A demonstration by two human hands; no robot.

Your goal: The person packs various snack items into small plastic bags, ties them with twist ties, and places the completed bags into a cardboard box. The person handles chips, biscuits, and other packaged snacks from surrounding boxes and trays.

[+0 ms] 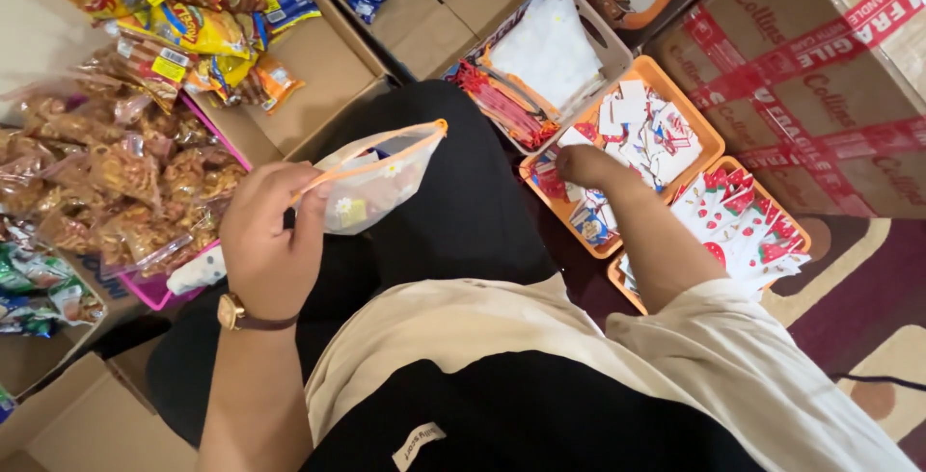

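My left hand (268, 241) holds up a small clear zip pouch (378, 178) with an orange rim and a flower print, held open over my lap; something small lies inside it. A brown-strapped watch is on that wrist. My right hand (582, 164) reaches down into an orange tray (696, 123) full of small white and red packets, fingers curled among them; whether it grips one is hidden.
A second orange tray (783, 224) of red-and-white packets lies at the right. A beige basket (610, 43) holds white paper and red sticks. Bags of fried snacks (116, 183) fill a pink tray at left. Cardboard boxes (328, 67) with colourful snack packs stand behind, a taped carton (820, 96) at right.
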